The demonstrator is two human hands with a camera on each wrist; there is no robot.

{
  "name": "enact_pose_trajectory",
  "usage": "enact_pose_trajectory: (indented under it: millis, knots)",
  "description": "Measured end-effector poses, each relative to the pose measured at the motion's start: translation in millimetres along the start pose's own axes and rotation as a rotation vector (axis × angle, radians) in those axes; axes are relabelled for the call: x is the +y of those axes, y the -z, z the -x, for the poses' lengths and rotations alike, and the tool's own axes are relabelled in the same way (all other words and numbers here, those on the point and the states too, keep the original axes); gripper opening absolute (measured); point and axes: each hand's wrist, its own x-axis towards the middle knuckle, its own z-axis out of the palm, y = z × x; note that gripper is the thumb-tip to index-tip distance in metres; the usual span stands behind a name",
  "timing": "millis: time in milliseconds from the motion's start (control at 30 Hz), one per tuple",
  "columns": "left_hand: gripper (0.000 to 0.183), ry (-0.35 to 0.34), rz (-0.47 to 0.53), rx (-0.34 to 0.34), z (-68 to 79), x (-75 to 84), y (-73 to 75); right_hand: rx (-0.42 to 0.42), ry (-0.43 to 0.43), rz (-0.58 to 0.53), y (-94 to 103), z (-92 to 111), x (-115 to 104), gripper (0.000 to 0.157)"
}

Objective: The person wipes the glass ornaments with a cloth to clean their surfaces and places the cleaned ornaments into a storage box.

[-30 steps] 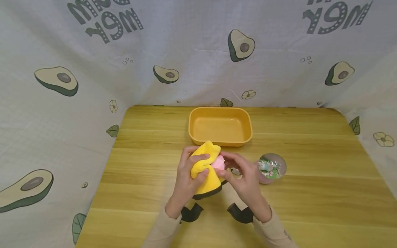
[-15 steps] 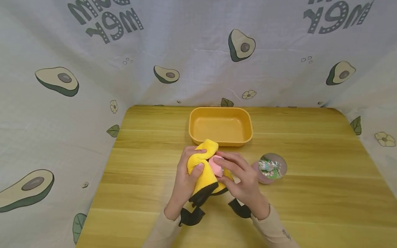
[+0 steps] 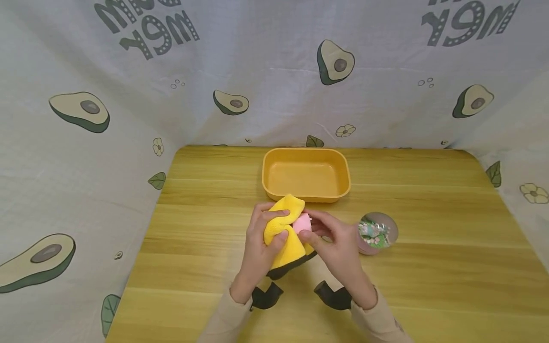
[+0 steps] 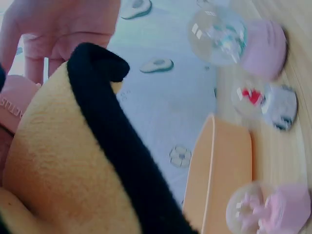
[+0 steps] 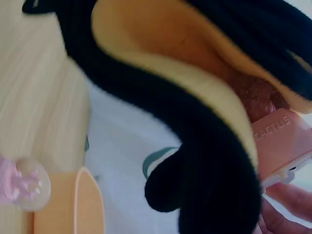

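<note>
My left hand (image 3: 257, 245) grips a yellow cloth (image 3: 288, 247) with a dark border, bunched around a small snow globe (image 3: 302, 223). The globe's pink base, lettered CACTUS, sticks out of the cloth toward my right hand (image 3: 343, 245), whose thumb and fingers hold it. In the right wrist view the base (image 5: 282, 141) shows clearly, and part of the clear dome (image 5: 258, 100) appears inside the cloth fold. The left wrist view has the cloth (image 4: 68, 161) in front, hiding most of the globe.
An orange-yellow tray (image 3: 306, 197) stands just beyond my hands. A larger snow globe (image 3: 377, 231) with a pink base sits to the right. In the left wrist view, a grey-white-based globe (image 4: 280, 107) and a small pink one (image 4: 287, 209) also stand on the table.
The pink base turned toward the right hand's side half a second ago and has turned back since. Both hands and the cloth shifted slightly left, then returned right. The tray stays put.
</note>
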Motion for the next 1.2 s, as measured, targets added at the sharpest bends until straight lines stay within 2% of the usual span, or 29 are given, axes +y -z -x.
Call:
enact_pose_trajectory:
  millis: [67,167,333,500,600,700,833,1033,1200]
  knots:
    - [0.029,0.057,0.040,0.025,-0.7,0.0,0.5,-0.016,0.109,0.086,-0.3,-2.1,1.0,0.043]
    - [0.028,0.150,0.135,0.045,-2.2,0.2,3.2,-0.044,0.269,0.152,-0.3,-4.7,3.9,0.051]
    - [0.029,0.268,0.246,0.030,-3.9,2.7,8.5,-0.069,0.500,0.196,0.0,-10.0,9.7,0.038]
    - [0.031,0.312,0.260,-0.016,-3.3,5.6,9.4,-0.044,0.601,0.159,0.7,-14.4,14.6,0.032]
    - [0.030,0.262,0.227,-0.022,-2.7,4.8,8.6,-0.028,0.614,0.115,1.3,-15.0,15.9,0.033]
    - [0.029,0.188,0.174,-0.020,-2.6,4.3,8.0,-0.007,0.594,0.072,1.0,-13.9,17.9,0.038]
    - [0.028,0.108,0.100,-0.017,-3.0,4.5,7.5,0.036,0.504,0.022,-0.8,-11.0,19.0,0.045]
    - [0.031,-0.028,-0.038,-0.027,-3.2,2.0,8.0,0.062,0.243,-0.111,-5.1,-4.8,11.8,0.050]
    - [0.033,-0.161,-0.119,-0.036,-4.7,-1.7,9.5,0.047,-0.006,-0.244,-5.6,0.0,6.4,0.032]
